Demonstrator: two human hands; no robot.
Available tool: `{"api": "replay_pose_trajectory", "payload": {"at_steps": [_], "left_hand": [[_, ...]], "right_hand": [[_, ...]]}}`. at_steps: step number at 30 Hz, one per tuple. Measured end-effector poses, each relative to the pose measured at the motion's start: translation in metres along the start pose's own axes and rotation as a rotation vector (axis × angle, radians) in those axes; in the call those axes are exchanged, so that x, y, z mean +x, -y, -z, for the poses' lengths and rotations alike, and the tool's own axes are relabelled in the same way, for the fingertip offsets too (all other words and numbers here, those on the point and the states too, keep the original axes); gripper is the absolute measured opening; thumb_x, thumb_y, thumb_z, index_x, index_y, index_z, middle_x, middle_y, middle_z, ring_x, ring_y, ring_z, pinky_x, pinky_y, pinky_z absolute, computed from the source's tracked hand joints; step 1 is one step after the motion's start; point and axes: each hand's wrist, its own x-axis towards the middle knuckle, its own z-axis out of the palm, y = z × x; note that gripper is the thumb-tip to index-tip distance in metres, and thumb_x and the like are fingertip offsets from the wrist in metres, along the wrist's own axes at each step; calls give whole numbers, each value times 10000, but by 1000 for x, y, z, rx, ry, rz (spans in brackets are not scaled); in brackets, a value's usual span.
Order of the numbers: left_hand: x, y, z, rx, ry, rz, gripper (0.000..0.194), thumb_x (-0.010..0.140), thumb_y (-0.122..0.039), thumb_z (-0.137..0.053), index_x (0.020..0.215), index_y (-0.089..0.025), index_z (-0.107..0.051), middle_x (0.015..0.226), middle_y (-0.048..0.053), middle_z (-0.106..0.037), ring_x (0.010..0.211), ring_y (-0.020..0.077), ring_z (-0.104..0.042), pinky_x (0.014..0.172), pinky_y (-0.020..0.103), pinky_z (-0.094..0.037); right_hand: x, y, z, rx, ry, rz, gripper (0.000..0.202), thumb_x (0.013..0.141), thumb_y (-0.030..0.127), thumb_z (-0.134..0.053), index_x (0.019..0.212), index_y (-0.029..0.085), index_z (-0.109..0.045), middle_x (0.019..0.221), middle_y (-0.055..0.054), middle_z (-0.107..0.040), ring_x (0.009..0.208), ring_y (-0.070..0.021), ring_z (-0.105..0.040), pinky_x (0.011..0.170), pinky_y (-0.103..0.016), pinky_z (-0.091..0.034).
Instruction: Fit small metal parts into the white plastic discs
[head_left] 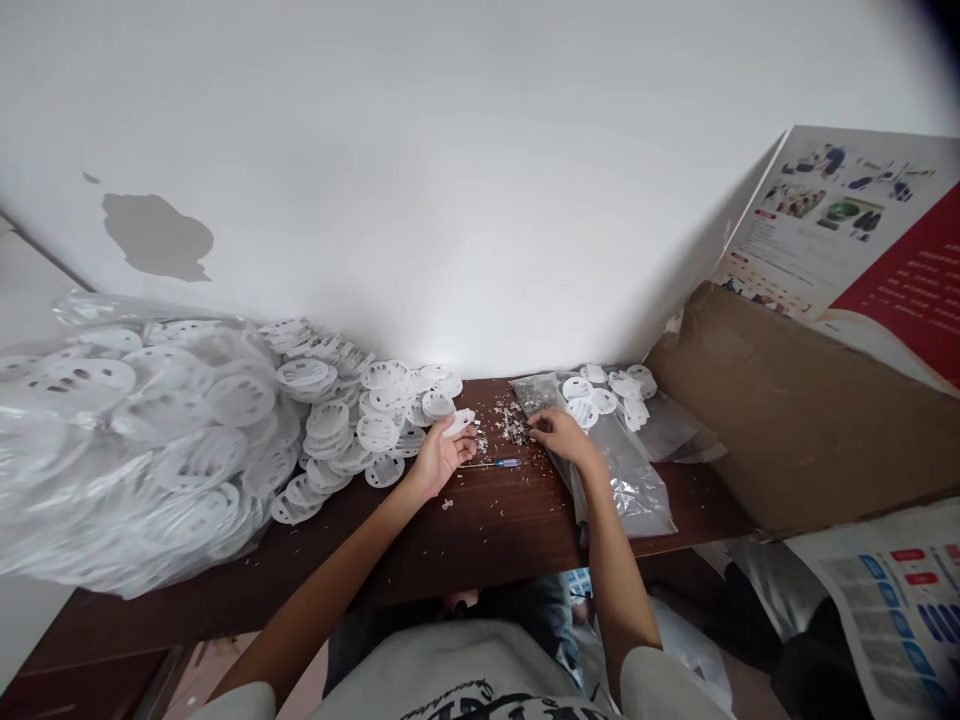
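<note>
My left hand [439, 462] is closed round the edge of a white slotted plastic disc [460, 421], palm partly turned up. My right hand [564, 437] reaches down to a heap of small shiny metal pieces [514, 424]. Its thumb and fingertips are pinched together at the heap's right edge, and whatever lies between them is too small to tell. Between and just below the hands, a screwdriver [508, 463] with a blue handle lies on the dark wooden table [480, 530]. More white discs [377, 432] are piled close to the left hand.
A large clear bag [150, 450] full of white discs fills the left side. At right, several discs [602, 396] lie on a plastic bag [634, 480]. Beyond stands a brown cardboard box [810, 420] with a printed sheet [847, 220]. The white wall [480, 200] borders the table's back.
</note>
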Motion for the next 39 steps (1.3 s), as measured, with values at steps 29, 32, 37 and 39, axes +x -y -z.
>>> {"api": "replay_pose_trajectory", "payload": {"at_steps": [29, 32, 37, 39], "left_hand": [[26, 36, 23, 36, -90, -107, 567, 951, -639, -523, 1077, -112, -688, 994, 156, -769, 645, 204, -677, 626, 335, -544], [27, 36, 25, 22, -76, -100, 552, 953, -631, -525, 1097, -120, -674, 1014, 153, -762, 653, 206, -675, 655, 352, -545], [26, 36, 23, 33, -27, -97, 533, 978, -591, -505, 1133, -105, -658, 1065, 174, -751, 701, 220, -688, 674, 352, -534], [23, 35, 22, 44, 6, -109, 505, 993, -553, -496, 1144, -98, -655, 1066, 178, -749, 715, 223, -696, 661, 337, -525]], "right_hand": [[0, -4, -16, -3, -52, -35, 195, 852, 348, -651, 994, 223, -698, 940, -32, -711, 807, -215, -615, 775, -342, -483], [-1, -4, -15, -51, -45, -23, 186, 884, 366, -646, 975, 218, -711, 950, -39, -717, 811, -218, -615, 774, -346, -477], [-2, 0, -17, 135, -109, -35, 258, 860, 458, -738, 929, 209, -728, 864, -28, -688, 741, -183, -570, 690, -306, -468], [-2, 6, -21, 299, -117, -55, 300, 836, 491, -774, 942, 213, -742, 809, -12, -651, 679, -156, -533, 636, -284, -457]]}}
